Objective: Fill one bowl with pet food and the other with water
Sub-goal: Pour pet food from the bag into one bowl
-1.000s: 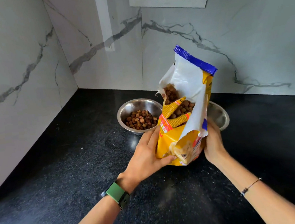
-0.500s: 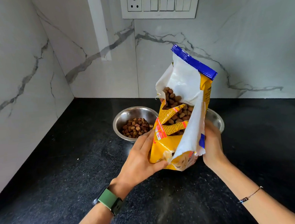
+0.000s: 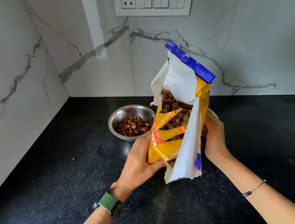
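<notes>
A torn yellow pet food bag point(image 3: 165, 148) with a blue top strip stands upright, brown kibble showing through its ripped side. My left hand point(image 3: 138, 163) grips the bag's lower left and my right hand point(image 3: 214, 138) holds its right side. A steel bowl point(image 3: 120, 116) partly filled with kibble sits just behind and left of the bag. A second steel bowl point(image 3: 214, 112) is almost wholly hidden behind the bag and my right hand; only a sliver of rim shows, its contents unseen.
The black speckled countertop point(image 3: 59, 171) runs into a corner of white marbled walls point(image 3: 17, 78) at left and back. A switch panel with a socket point(image 3: 152, 2) is on the back wall above the bowls.
The bag has stayed upright in both hands, lifted slightly toward me. The camera view has tilted up, showing more of the switch panel.
</notes>
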`<state>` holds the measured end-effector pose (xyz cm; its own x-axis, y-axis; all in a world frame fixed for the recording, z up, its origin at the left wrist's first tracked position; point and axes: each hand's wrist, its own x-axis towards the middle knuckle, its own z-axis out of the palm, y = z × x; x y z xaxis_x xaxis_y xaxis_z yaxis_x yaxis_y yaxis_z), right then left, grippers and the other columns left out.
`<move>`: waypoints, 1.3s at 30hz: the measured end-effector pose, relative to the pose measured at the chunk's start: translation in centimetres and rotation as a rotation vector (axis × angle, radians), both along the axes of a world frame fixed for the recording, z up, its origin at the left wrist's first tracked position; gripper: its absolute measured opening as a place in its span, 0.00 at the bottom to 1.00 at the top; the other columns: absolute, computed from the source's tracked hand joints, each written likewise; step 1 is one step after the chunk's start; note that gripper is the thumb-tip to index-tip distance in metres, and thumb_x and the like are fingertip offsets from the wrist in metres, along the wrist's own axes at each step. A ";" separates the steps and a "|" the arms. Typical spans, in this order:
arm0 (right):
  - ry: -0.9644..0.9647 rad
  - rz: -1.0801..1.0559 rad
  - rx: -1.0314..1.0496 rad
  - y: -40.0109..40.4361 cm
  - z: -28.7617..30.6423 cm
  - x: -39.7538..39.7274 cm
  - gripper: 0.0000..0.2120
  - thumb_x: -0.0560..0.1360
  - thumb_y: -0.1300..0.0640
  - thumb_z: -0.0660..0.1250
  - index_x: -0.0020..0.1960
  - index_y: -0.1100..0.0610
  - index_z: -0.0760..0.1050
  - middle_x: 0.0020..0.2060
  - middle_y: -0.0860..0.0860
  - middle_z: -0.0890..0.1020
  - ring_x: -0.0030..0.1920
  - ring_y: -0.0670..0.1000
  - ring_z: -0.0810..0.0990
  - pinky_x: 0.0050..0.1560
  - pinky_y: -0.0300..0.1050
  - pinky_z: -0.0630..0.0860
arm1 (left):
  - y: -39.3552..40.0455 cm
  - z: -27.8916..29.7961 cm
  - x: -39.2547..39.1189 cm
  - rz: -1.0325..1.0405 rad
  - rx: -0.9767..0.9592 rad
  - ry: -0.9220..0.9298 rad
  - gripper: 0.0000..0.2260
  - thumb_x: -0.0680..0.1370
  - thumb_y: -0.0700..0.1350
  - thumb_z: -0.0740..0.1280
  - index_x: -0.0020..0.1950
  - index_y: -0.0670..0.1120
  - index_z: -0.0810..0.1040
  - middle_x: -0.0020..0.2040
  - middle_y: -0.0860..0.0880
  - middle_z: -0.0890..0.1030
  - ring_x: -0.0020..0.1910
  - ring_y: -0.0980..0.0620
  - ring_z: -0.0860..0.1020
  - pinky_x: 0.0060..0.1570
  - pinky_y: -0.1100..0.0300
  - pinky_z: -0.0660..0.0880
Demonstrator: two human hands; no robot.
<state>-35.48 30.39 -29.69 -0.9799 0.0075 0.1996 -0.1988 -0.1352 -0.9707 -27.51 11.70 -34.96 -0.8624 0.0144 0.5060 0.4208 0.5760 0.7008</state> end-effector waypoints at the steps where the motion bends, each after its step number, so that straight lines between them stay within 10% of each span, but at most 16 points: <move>1: 0.015 -0.005 0.002 0.0 0.0 0.0 0.14 0.80 0.61 0.55 0.40 0.52 0.75 0.30 0.41 0.81 0.34 0.39 0.80 0.37 0.34 0.75 | 0.0 0.0 0.0 -0.004 0.014 -0.013 0.32 0.69 0.64 0.68 0.70 0.57 0.64 0.67 0.62 0.66 0.66 0.75 0.62 0.64 0.77 0.60; 8: 0.037 -0.014 0.017 0.6 -0.3 -0.4 0.15 0.80 0.59 0.56 0.40 0.50 0.77 0.33 0.42 0.81 0.41 0.47 0.78 0.42 0.42 0.72 | 0.3 -0.6 -0.1 -0.005 0.015 -0.068 0.31 0.70 0.51 0.72 0.69 0.61 0.63 0.64 0.67 0.65 0.63 0.78 0.62 0.64 0.76 0.62; 13: -0.016 -0.047 0.020 0.4 -0.5 -0.6 0.15 0.80 0.58 0.55 0.42 0.51 0.78 0.33 0.43 0.82 0.42 0.47 0.79 0.39 0.40 0.73 | 0.1 -1.0 -0.1 0.014 0.018 -0.136 0.32 0.70 0.43 0.74 0.67 0.59 0.62 0.63 0.69 0.65 0.66 0.74 0.64 0.70 0.48 0.64; 17: -0.021 -0.023 -0.007 0.3 -1.1 -0.7 0.19 0.80 0.57 0.56 0.40 0.46 0.82 0.37 0.45 0.84 0.46 0.51 0.80 0.47 0.46 0.76 | -0.5 -1.0 -0.1 0.014 0.048 -0.191 0.28 0.67 0.54 0.70 0.63 0.65 0.60 0.63 0.54 0.75 0.66 0.47 0.73 0.66 0.45 0.69; 21: -0.011 0.048 0.021 -0.1 -1.3 -0.8 0.19 0.78 0.58 0.59 0.38 0.40 0.82 0.37 0.41 0.84 0.46 0.46 0.79 0.51 0.45 0.74 | -1.0 -1.1 -0.1 0.011 0.121 -0.180 0.24 0.67 0.58 0.68 0.60 0.64 0.64 0.54 0.63 0.75 0.53 0.62 0.76 0.56 0.51 0.76; 26: 0.021 0.257 0.281 0.7 -1.8 -1.3 0.19 0.66 0.58 0.62 0.51 0.39 0.79 0.55 0.53 0.79 0.57 0.50 0.77 0.57 0.46 0.74 | -1.3 -1.8 0.3 0.010 0.233 -0.227 0.24 0.67 0.56 0.69 0.62 0.61 0.67 0.56 0.57 0.78 0.55 0.52 0.80 0.54 0.46 0.78; 33: -0.043 0.595 0.338 0.9 1.4 -4.1 0.36 0.59 0.44 0.76 0.64 0.46 0.70 0.58 0.47 0.80 0.60 0.49 0.77 0.60 0.48 0.74 | 1.1 -2.9 2.6 -0.019 0.090 -0.290 0.58 0.62 0.73 0.67 0.78 0.45 0.43 0.75 0.66 0.41 0.76 0.62 0.42 0.76 0.51 0.47; 39: 0.037 0.449 0.248 -1.4 1.9 -5.0 0.09 0.68 0.57 0.66 0.46 0.47 0.80 0.41 0.44 0.85 0.45 0.42 0.82 0.48 0.39 0.77 | 3.8 0.2 0.6 0.174 0.303 -0.212 0.50 0.63 0.75 0.64 0.77 0.50 0.57 0.77 0.56 0.55 0.76 0.63 0.46 0.76 0.55 0.50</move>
